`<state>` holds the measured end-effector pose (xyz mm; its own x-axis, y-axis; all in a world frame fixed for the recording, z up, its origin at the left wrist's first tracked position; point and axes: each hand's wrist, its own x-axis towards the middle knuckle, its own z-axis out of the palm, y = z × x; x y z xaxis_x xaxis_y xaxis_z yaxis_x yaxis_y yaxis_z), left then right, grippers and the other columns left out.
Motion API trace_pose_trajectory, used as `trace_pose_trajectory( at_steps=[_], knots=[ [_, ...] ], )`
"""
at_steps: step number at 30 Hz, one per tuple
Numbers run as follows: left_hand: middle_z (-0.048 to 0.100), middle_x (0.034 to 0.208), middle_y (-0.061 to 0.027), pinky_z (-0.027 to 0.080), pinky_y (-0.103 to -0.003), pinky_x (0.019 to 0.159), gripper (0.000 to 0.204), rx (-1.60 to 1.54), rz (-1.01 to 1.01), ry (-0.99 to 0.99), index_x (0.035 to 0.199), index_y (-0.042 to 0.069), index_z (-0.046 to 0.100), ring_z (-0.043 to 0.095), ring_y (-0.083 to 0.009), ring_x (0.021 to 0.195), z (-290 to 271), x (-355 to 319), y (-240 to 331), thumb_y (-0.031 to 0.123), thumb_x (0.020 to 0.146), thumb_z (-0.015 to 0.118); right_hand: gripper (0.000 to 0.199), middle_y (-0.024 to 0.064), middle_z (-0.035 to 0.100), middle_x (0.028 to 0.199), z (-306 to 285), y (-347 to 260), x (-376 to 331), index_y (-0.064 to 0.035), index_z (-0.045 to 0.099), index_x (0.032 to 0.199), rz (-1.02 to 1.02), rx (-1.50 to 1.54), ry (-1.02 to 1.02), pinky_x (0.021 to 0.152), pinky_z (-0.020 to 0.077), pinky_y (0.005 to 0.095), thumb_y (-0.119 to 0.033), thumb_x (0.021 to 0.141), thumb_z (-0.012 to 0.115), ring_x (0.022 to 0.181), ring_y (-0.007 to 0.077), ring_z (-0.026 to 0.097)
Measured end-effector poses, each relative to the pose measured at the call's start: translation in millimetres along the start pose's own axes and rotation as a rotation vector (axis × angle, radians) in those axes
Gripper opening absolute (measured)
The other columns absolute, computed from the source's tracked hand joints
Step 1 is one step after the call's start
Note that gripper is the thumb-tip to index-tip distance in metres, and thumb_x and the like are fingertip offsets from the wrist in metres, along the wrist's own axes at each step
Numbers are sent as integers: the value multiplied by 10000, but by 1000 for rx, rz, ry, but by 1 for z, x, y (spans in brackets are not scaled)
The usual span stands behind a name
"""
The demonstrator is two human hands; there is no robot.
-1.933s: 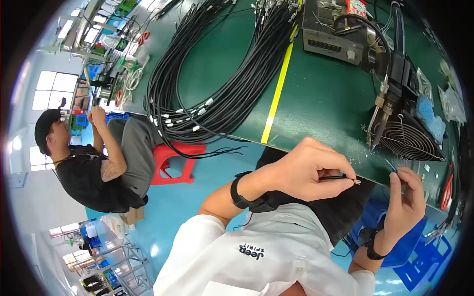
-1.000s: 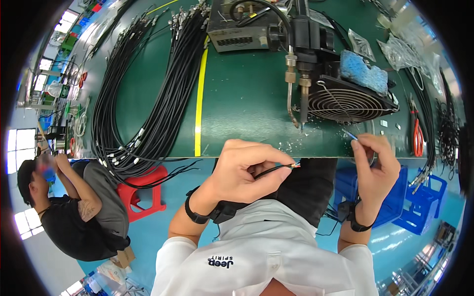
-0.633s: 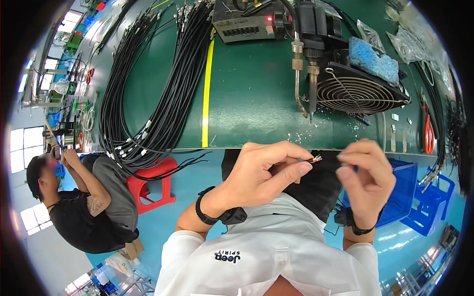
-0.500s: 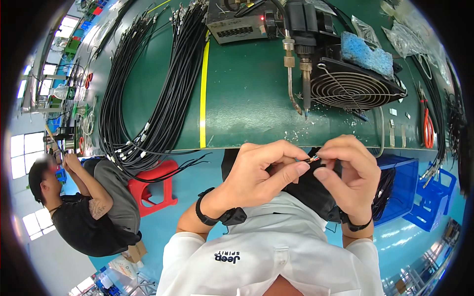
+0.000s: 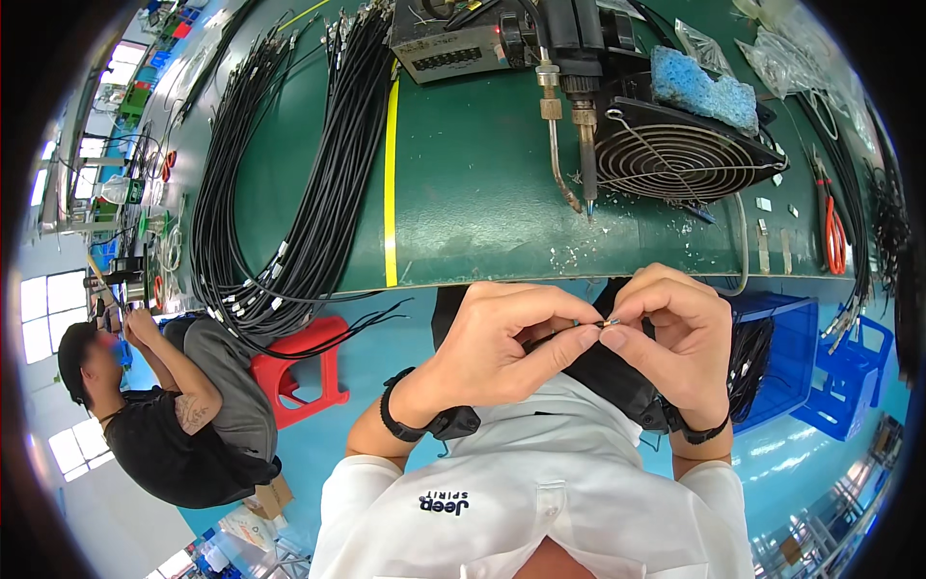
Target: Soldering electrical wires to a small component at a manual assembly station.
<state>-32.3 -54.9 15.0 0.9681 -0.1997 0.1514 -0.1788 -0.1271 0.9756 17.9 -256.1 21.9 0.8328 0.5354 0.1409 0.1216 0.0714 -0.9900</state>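
Note:
In front of my body, just off the bench edge, my left hand [image 5: 511,338] pinches the end of a thin black cable [image 5: 605,324] between thumb and forefinger. Fingertips of my right hand [image 5: 675,333] close on the small wires at that cable's tip, so both hands nearly meet. Most of the cable end is hidden by the fingers. Above them, a soldering iron [image 5: 586,135] points down over the green bench [image 5: 482,193], with a thin bent metal tube [image 5: 558,154] beside it.
A black fan [image 5: 685,159] carries a blue sponge [image 5: 704,89]. Left of it stand a metal control box [image 5: 453,53] and bundled black cables [image 5: 323,183]. Red-handled pliers [image 5: 833,232] lie at right. Below are a blue crate [image 5: 786,357] and red stool [image 5: 318,367]; a seated person [image 5: 174,415] works at left.
My right hand has moved slightly left, and its thumb and fingertips have closed on the wires at the cable end. My left hand keeps its pinch. The view has shifted a little.

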Motion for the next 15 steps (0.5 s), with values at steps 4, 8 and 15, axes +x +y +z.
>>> trace_pose_trajectory(
  at_steps=[4, 8, 15],
  knots=[
    [673, 704, -70, 450, -205, 508, 74, 14, -8, -13, 913, -27, 688, 618, -88, 567, 0, 1, 3, 0, 845, 679, 125, 81, 638, 836, 0, -2, 0, 25, 679, 840, 33, 48, 14, 572, 424, 188, 81, 752, 748, 663, 68, 565],
    [673, 698, -72, 458, -207, 521, 86, -84, -12, 26, 925, -36, 677, 632, -95, 574, 5, -2, 1, -6, 844, 672, 121, 81, 633, 837, 0, -1, 0, 25, 687, 833, 66, 176, 38, 591, 420, 197, 94, 751, 741, 680, 79, 562],
    [677, 699, -74, 473, -215, 537, 86, -87, 35, 19, 936, -37, 664, 650, -106, 590, 6, -1, -1, -8, 854, 662, 119, 85, 614, 828, 5, 3, -1, 28, 695, 840, 34, 299, 77, 615, 419, 218, 103, 755, 730, 711, 103, 555]
  ],
)
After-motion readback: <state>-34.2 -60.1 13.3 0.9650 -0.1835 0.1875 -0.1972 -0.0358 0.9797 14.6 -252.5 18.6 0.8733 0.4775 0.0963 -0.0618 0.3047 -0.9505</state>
